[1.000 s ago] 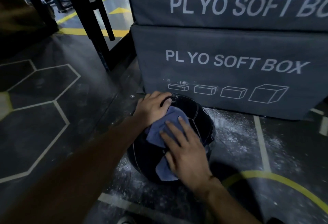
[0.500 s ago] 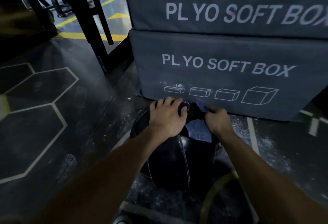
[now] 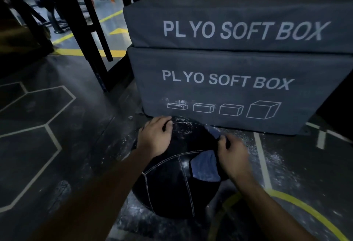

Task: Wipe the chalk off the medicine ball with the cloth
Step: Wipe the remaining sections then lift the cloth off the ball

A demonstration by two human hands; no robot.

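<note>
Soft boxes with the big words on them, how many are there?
2. One plyo soft box sits on top; the other plyo soft box lies under it on the floor, behind the ball. More may be hidden.

Gym: stacked plyo boxes (image 3: pixel 229 80), rack (image 3: pixel 86 36)
</note>
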